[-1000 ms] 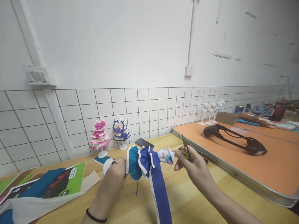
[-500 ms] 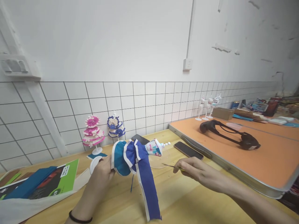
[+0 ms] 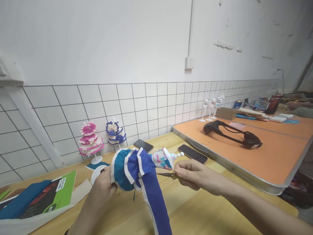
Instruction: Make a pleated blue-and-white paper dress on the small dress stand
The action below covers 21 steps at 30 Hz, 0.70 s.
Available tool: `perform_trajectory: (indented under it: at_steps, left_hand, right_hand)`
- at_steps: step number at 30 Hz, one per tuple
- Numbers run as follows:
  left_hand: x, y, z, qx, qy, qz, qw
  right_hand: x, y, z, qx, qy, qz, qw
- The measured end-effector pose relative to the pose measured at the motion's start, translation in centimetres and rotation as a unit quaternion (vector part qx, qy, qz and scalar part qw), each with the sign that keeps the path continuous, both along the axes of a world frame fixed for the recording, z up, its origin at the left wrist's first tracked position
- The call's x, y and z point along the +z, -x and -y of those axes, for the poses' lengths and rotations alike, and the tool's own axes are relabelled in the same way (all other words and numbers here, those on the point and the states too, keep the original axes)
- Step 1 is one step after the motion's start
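My left hand (image 3: 101, 184) is closed around the base of a small doll figure (image 3: 137, 164) held sideways above the wooden table. The figure wears teal and blue paper ruffles with white edges, and a long blue ribbon (image 3: 156, 205) hangs from it. Its printed bodice and white beaded neck (image 3: 168, 157) point right. My right hand (image 3: 193, 174) grips a pair of small scissors (image 3: 168, 175), whose blades point left and reach the figure just under the bodice.
Two finished paper-dress figures, pink (image 3: 89, 142) and blue (image 3: 114, 133), stand by the tiled wall. Two phones (image 3: 192, 154) lie on the wooden table. Green and blue booklets (image 3: 41, 195) lie at left. A raised orange table (image 3: 274, 156) at right carries a black headset (image 3: 232, 132).
My right hand turned the scissors from upright to level and brought them left up to the figure. The view shifted right; the left hand kept hold of the figure.
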<state>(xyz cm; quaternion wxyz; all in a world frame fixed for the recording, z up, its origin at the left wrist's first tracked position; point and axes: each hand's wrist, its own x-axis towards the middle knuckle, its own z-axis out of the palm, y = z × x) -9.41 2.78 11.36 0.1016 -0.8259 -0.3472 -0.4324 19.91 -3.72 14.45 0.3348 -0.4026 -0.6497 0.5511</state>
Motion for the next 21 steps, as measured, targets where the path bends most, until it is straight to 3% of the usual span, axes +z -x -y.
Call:
perform_trajectory:
  at_steps: [8, 14, 21]
  left_hand:
    - [-0.2, 0.2, 0.1, 0.015, 0.021, 0.005, 1.0]
    - [-0.8, 0.6, -0.2, 0.006, 0.081, -0.001, 0.997]
    - [-0.8, 0.3, 0.0, -0.008, 0.124, 0.026, 0.992]
  right_hand:
    - [0.2, 0.8, 0.3, -0.004, 0.0, -0.026, 1.0]
    - [0.0, 0.2, 0.3, 0.021, 0.018, -0.058, 0.998]
    - [0.0, -0.5, 0.1, 0.065, 0.084, -0.079, 0.991]
